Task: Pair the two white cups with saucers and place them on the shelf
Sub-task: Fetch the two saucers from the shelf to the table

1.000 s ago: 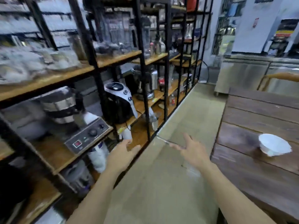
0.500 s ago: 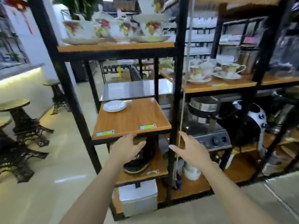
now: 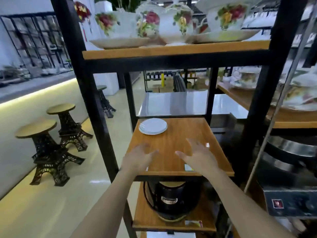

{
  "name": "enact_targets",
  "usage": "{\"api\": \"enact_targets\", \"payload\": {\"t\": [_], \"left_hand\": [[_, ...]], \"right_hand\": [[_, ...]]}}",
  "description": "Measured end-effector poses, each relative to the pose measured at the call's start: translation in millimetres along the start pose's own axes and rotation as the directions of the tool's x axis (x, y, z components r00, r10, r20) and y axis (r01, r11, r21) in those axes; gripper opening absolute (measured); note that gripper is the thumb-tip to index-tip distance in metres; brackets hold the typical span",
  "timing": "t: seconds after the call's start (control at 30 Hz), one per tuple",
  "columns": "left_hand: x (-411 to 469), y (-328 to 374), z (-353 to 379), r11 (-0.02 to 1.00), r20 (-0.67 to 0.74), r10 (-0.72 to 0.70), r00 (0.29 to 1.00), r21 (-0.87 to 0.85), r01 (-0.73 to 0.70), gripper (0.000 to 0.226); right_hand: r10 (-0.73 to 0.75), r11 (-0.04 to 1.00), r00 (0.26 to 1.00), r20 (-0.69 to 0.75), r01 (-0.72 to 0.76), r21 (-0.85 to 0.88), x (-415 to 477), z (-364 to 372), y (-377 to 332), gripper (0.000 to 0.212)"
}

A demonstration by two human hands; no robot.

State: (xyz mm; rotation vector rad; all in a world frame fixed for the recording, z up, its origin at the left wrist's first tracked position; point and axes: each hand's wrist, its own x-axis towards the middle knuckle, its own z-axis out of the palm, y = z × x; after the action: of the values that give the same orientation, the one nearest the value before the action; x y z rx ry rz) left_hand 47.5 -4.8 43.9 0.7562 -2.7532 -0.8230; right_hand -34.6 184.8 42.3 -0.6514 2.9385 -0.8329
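Both hands empty, fingers spread: left hand [image 3: 137, 158] and right hand [image 3: 199, 157] hover side by side over the front half of the wooden shelf [image 3: 180, 134], palms down. White saucers [image 3: 153, 126], apparently a small stack, sit at the shelf's back left corner, well apart from the hands. No white cups in view; flowered tea set [image 3: 171, 23] on the shelf above.
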Motion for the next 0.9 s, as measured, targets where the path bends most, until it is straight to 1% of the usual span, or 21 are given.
{"api": "enact_targets", "payload": {"t": [0.07, 0.13, 0.17, 0.23, 0.3, 0.47, 0.57, 0.63, 0.7, 0.77, 0.8, 0.83, 0.9], "left_hand": [[30.6, 1.2, 6.0, 0.998, -0.019, -0.059, 0.998, -0.005, 0.059, 0.067], [56.8, -2.4, 12.9, 0.997, -0.05, -0.077, 0.996, -0.017, 0.076, 0.065], [68.3, -5.1, 15.2, 0.997, -0.06, -0.079, 0.995, -0.019, 0.078, 0.064], [88.7, -10.2, 18.4, 0.995, -0.052, -0.102, 0.993, -0.02, 0.101, 0.063], [106.3, -14.8, 21.6, 0.993, -0.032, -0.12, 0.992, -0.027, 0.119, 0.062], [149.7, -20.4, 27.0, 0.996, -0.053, -0.064, 0.997, -0.065, 0.061, 0.059], [175.4, -16.0, 30.9, 0.993, -0.03, -0.097, 0.995, -0.067, 0.095, 0.064], [190.6, -12.5, 32.4, 0.986, -0.031, -0.136, 0.99, -0.104, 0.133, 0.066], [203.1, -11.9, 33.2, 0.978, -0.061, -0.168, 0.984, -0.134, 0.158, 0.064], [209.0, -14.4, 34.1, 0.965, -0.065, -0.204, 0.977, -0.178, 0.19, 0.059], [213.9, -16.9, 33.7, 0.95, -0.047, -0.234, 0.971, -0.223, 0.218, 0.055], [218.1, -19.6, 33.2, 0.928, -0.02, -0.262, 0.965, -0.281, 0.246, 0.048], [224.1, -24.6, 32.8, 0.874, 0.036, -0.301, 0.953, -0.389, 0.29, 0.027]], "right_hand": [[-0.018, 1.0, 1.0, 0.016, 0.018, 0.01, 33.8, 4.0, 3.3, 0.081], [-0.04, 0.999, 0.999, 0.005, 0.04, 0.033, 64.1, 8.5, 4.1, 0.08], [-0.029, 0.999, 1.0, 0.007, 0.028, 0.036, 77.3, 11.3, 2.7, 0.08], [0.004, 1.0, 0.999, 0.036, -0.004, 0.0, 99.1, 19.4, -1.8, 0.078], [0.003, 0.999, 0.997, 0.083, 0.002, -0.054, 116.4, 30.8, -8.4, 0.075], [-0.013, 0.998, 0.986, 0.164, 0.023, -0.059, 157.9, 50.4, -16.9, 0.071], [0.047, 0.999, 0.981, 0.189, -0.044, -0.02, 181.8, 55.5, -16.0, 0.073], [0.077, 0.996, 0.982, 0.175, -0.083, 0.028, 198.8, 60.8, -17.7, 0.073], [0.118, 0.991, 0.984, 0.137, -0.125, 0.042, 216.4, 66.8, -21.3, 0.072], [0.168, 0.986, 0.98, 0.107, -0.166, -0.023, 228.2, 72.0, -23.1, 0.072], [0.191, 0.981, 0.974, 0.119, -0.185, -0.056, 234.4, 75.4, -23.8, 0.073], [0.219, 0.975, 0.964, 0.15, -0.21, -0.073, 239.0, 79.5, -24.1, 0.075], [0.267, 0.964, 0.938, 0.22, -0.261, -0.059, 243.5, 88.6, -23.5, 0.078]]}}
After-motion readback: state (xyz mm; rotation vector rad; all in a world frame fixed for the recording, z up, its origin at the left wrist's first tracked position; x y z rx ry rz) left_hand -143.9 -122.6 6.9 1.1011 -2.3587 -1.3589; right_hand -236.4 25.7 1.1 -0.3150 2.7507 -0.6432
